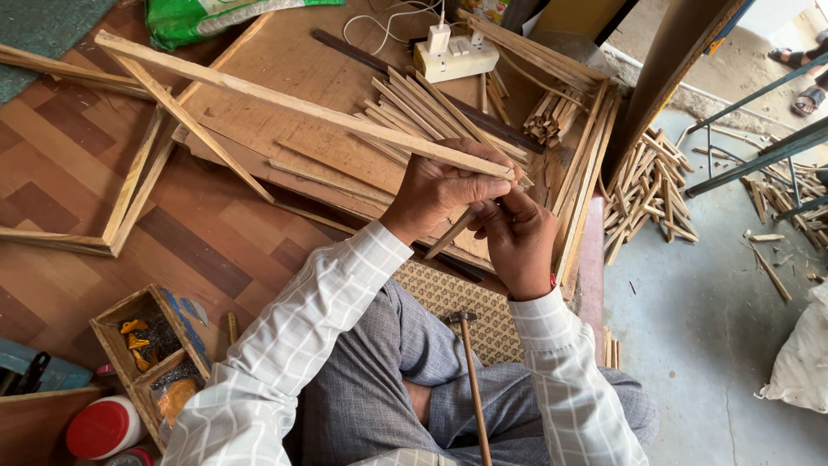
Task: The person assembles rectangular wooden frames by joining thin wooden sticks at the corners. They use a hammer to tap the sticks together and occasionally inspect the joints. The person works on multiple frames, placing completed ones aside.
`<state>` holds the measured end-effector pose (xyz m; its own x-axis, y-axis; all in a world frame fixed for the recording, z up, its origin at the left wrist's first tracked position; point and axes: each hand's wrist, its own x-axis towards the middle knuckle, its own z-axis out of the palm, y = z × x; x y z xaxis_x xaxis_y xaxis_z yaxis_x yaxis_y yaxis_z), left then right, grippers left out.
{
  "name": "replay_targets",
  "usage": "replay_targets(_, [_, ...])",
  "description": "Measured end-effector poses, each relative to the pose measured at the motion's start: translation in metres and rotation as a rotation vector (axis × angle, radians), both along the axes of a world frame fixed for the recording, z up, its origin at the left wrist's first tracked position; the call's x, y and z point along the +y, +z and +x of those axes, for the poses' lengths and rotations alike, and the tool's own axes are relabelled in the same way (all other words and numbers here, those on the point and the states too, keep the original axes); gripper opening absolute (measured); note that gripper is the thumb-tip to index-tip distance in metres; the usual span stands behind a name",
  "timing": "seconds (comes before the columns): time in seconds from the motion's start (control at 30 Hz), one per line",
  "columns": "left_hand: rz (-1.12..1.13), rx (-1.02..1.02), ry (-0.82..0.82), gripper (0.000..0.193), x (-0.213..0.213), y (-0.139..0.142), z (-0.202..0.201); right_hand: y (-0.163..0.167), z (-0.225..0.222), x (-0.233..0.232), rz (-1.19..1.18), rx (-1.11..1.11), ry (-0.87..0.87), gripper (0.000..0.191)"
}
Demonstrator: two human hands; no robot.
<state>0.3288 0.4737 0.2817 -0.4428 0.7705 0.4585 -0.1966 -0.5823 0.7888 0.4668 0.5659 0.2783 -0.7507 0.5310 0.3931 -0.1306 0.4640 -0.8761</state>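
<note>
Gripping the near end of a long wooden strip (302, 105), the left hand (440, 194) is closed round it — long axis running up-left across the work board (285, 60). Right hand (517, 237) sits just beside, fingers pinching a short stick (450, 235) angled down-left. Left hand nearer the strip.

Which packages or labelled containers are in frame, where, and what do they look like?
Green plastic bag: top edge, left of centre, crumpled, green with white patches.
Tub with red lid: bottom left, round, white body.
Yellow packets: in the small wooden box, bottom left.
White sack: right edge, soft, plain.
No screens or signs.
</note>
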Motion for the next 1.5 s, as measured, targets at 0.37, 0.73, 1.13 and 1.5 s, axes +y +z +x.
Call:
replay_targets(0.37, [0.031, 0.069, 0.066, 0.021, 0.005, 0.000, -0.001, 0.000, 0.002, 0.004, -0.033, 0.007, 0.053, 0.023])
replay_targets(0.73, [0.030, 0.087, 0.043, 0.014, 0.019, 0.003, 0.005, -0.238, 0.184, -0.045, 0.632, -0.776, -0.123, 0.061])
replay_targets(1.13, [0.134, 0.011, -0.096, 0.015, 0.026, 0.001, 0.000, -0.057, 0.195, -0.029, -0.452, -0.176, -0.245, 0.036])
replay_targets(1.5, [0.136, 0.007, -0.097, 0.014, 0.031, -0.001, -0.001, 0.110, 0.175, 0.002, 0.391, -0.324, -0.404, 0.030])
